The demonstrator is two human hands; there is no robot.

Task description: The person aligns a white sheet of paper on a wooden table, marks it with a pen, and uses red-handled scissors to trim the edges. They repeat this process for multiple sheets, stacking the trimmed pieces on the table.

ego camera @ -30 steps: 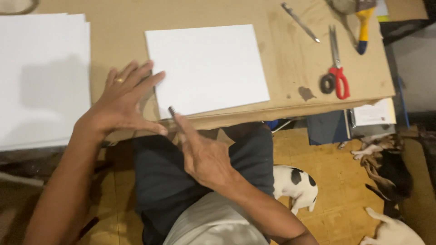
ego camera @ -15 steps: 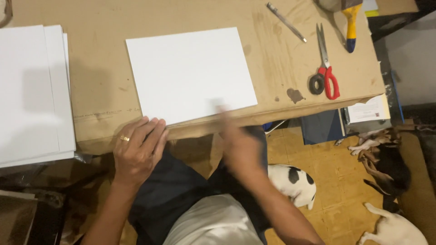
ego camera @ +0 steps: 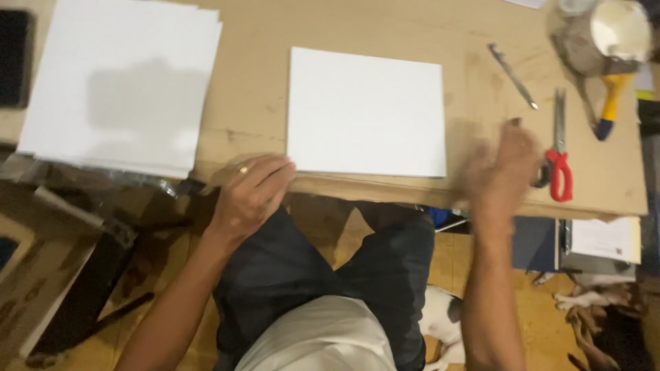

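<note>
Beside the white board on the table, the left hand rests curled at its near-left corner; the blurred right hand, grip unclear, reaches toward scissors. Board looks uncut.

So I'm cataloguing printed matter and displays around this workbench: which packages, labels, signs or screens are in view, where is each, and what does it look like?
Dark flat rectangular slab: far left edge of the brown cardboard-covered table, beside the stack of white sheets; possibly a screen, unlit, cannot tell.
White printed paper sheet: below the table's right front edge, on a grey tray-like holder; rectangular, its print too small to make out.
No packages or signs visible.
</note>
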